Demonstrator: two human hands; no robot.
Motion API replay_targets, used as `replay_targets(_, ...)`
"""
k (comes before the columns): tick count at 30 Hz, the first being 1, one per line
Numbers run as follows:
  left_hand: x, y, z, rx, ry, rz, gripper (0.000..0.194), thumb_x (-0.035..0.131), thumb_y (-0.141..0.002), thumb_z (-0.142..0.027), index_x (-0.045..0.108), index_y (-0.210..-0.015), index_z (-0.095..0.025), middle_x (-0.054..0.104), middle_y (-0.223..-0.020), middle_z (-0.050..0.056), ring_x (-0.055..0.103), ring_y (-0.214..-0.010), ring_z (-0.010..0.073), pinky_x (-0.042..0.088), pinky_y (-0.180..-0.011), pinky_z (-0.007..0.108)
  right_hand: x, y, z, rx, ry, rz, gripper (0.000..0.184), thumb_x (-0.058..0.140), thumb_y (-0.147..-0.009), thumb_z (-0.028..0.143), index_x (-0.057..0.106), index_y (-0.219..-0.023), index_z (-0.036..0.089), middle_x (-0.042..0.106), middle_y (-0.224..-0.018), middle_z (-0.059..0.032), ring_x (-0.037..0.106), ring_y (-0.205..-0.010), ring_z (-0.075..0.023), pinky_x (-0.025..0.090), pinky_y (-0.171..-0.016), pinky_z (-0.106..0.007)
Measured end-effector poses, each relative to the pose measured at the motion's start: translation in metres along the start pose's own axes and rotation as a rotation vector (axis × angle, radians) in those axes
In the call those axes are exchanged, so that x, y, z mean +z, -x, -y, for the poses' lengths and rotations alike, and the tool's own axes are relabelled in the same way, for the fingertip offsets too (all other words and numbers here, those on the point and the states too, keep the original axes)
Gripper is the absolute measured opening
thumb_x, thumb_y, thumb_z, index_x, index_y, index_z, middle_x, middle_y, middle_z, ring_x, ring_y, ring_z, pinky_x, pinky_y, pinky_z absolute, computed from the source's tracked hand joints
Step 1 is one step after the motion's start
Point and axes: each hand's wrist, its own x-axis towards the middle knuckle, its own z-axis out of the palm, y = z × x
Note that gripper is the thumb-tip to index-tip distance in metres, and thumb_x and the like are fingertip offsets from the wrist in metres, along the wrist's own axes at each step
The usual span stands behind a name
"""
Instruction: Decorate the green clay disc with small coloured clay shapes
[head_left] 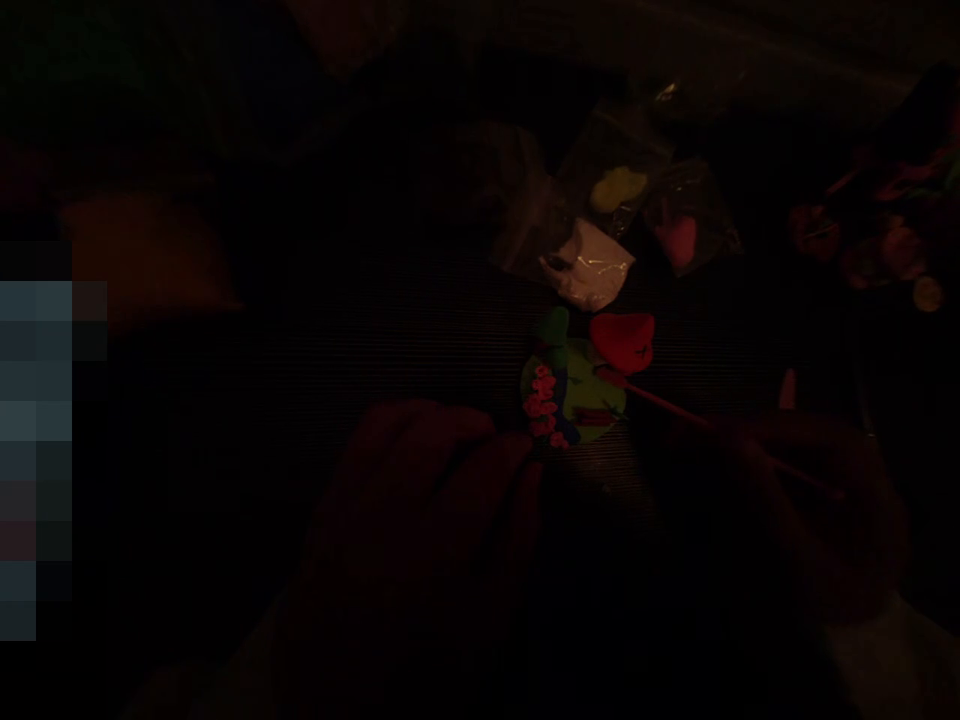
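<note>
While holding a thin stick [667, 403] in right hand [840, 530], curls left hand [427, 500] beside green disc [589, 365], with grip too dark to tell; faces red piece [622, 340] and plastic bags [596, 268] beyond.

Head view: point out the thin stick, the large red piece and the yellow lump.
Thin stick [667, 406]: head view, on the bare shaft.
Large red piece [619, 340]: head view, middle of its face.
Yellow lump [619, 188]: head view, middle of its body.
</note>
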Motion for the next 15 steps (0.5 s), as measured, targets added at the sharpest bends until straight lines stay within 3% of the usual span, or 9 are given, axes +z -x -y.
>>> replay_targets(15,-0.0014,0.0006,-0.0013,-0.012,-0.009,0.004,0.016,0.044,-0.079,-0.022,0.059,-0.085,-0.018,0.055,-0.085,0.002,0.047,-0.083,0.0148,0.044,-0.069,0.031,0.0016,0.0031,0.0054,0.113,-0.036,-0.065,0.005,0.056,-0.073,0.023,0.059,-0.076,0.021,0.062,-0.072,0.0020,0.056,-0.064,-0.0103,0.041,-0.057,-0.025)
